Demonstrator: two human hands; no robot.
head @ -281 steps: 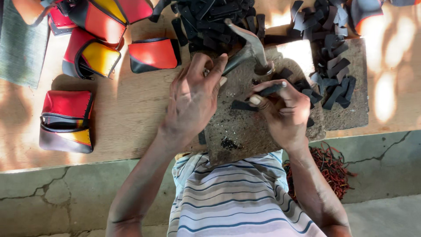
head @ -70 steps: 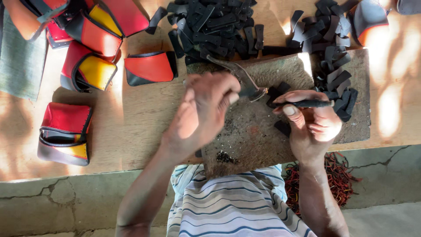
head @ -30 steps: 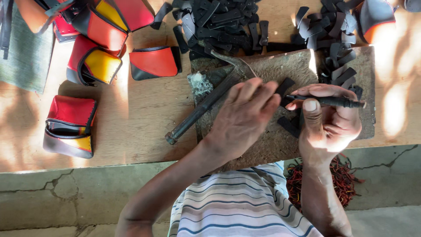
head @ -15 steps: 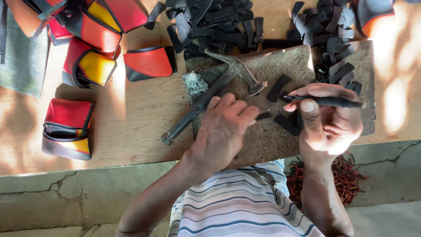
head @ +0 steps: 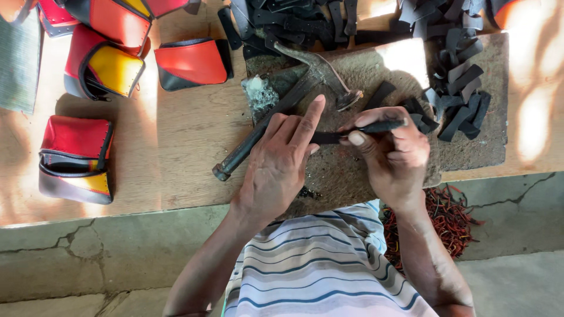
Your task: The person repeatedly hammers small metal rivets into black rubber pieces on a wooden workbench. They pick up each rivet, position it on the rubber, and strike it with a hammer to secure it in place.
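The right hand (head: 390, 149) pinches a black strap (head: 358, 132) between thumb and fingers, while the left hand (head: 281, 158) lies flat with fingers spread on the strap's other end, over the stone slab (head: 470, 155) on the worktop (head: 170, 147). A hammer (head: 282, 105) lies just beyond the left fingers, loose black strips (head: 461, 108) are piled beyond the right fingers, and red-and-yellow pouches (head: 76, 158) sit well left.
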